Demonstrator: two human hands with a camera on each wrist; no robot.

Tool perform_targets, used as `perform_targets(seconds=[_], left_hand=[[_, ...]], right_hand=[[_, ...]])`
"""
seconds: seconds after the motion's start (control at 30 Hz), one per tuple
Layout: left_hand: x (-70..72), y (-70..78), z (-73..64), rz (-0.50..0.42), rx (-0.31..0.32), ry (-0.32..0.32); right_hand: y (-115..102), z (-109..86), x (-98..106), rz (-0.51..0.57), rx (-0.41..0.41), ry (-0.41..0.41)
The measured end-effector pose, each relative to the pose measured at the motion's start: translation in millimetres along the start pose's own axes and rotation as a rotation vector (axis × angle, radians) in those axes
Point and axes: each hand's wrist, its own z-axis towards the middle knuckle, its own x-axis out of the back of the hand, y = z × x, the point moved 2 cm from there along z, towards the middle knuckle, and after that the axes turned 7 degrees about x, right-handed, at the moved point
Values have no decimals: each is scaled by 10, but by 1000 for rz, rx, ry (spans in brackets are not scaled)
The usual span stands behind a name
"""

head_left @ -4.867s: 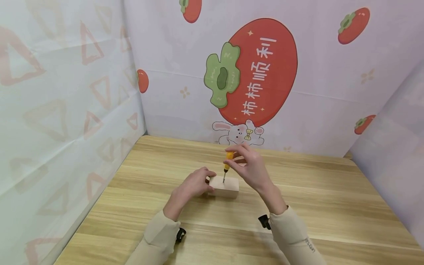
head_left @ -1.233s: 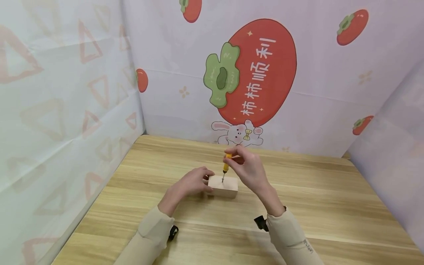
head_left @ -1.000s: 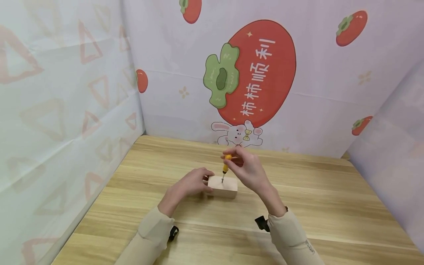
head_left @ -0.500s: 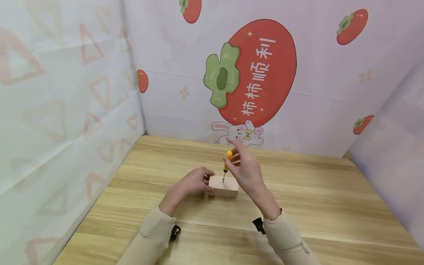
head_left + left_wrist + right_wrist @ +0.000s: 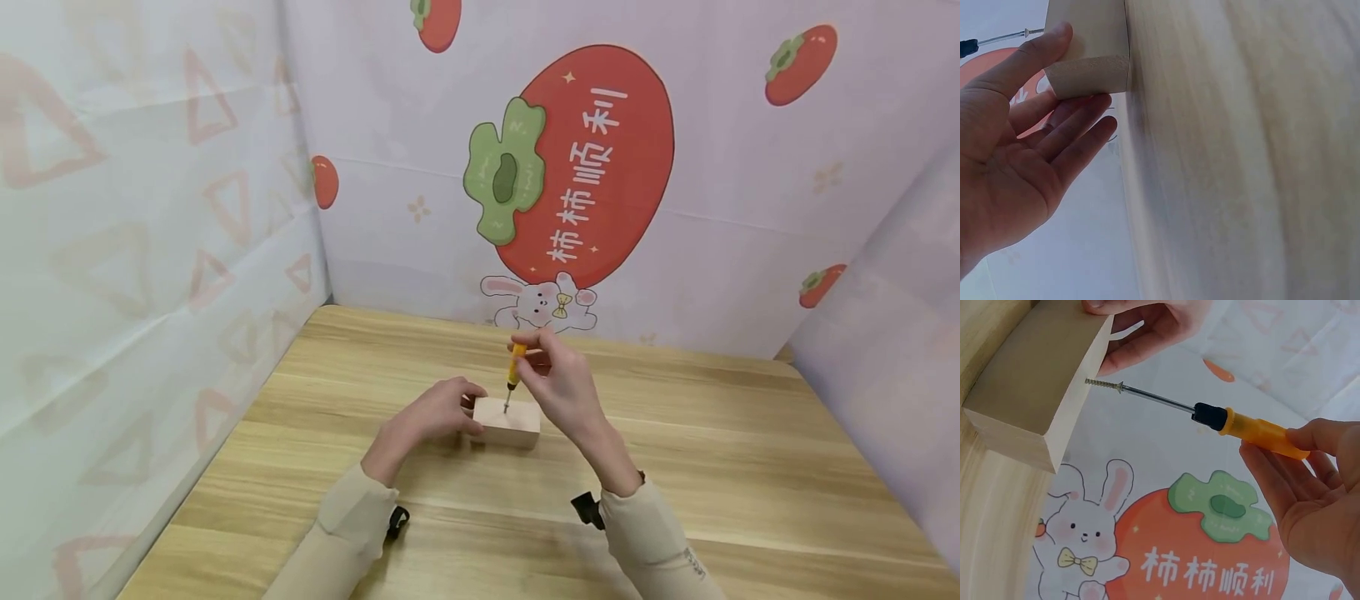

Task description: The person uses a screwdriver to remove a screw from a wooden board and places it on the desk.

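A pale wooden block (image 5: 507, 432) lies on the table, its left end gripped between the thumb and fingers of my left hand (image 5: 435, 410). From the block's top a screw (image 5: 1104, 384) stands up, most of its thread still showing in the right wrist view. The tip of a screwdriver (image 5: 1254, 431) with a yellow handle and black collar meets the screw head. My right hand (image 5: 564, 380) pinches the handle near its end with thumb and fingers. In the left wrist view the block (image 5: 1088, 37) hides part of my left fingers.
The wood-grain table (image 5: 712, 467) stretches out around the block. A printed backdrop (image 5: 390, 250) with a persimmon and a rabbit rises behind its far edge, and patterned side sheets (image 5: 150, 275) flank it. Black straps (image 5: 397, 523) sit by both sleeves.
My right fingers have shifted on the screwdriver handle: the index finger was lifted half a second ago and is back at the handle's end. My left hand and the block have hardly moved.
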Motion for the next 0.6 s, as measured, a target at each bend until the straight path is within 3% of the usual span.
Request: perform_targets(seconds=[0.17,0.4,0.6], left_hand=[[9,17,-6,-4,16,-5],[11,28,-4,2,7,-2],[7,47,-4,5,5,8]], right_hand=[[16,6,2,22,-26,-6],[-38,8,-25,-100,9,47],[-38,8,-21,-87,19,76]])
